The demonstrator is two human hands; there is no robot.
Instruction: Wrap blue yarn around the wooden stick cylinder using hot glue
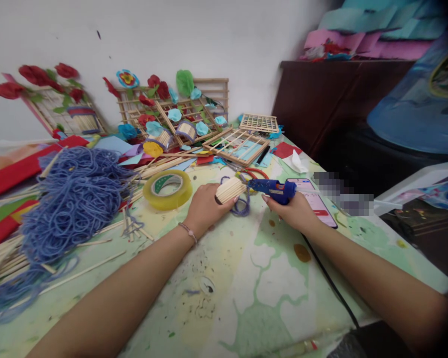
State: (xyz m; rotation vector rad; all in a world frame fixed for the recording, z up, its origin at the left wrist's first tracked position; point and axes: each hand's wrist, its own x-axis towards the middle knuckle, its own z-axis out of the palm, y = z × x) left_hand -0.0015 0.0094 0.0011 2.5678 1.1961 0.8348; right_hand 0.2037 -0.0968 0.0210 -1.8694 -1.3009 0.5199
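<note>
While the left hand (pixel 205 206) rests on the worktop (pixel 269 278), its fingers clamp a small roll of wooden sticks (pixel 229 189); right hand (pixel 294 211) fingers grip a blue glue gun (pixel 274 189), nozzle touching the roll. Just beside lie a tape roll (pixel 168 188) and a heap of blue yarn (pixel 72 199).

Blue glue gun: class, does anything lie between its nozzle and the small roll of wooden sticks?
Nothing visible does. The blue glue gun in the right hand points straight at the small roll of wooden sticks, held by the left hand.
</note>
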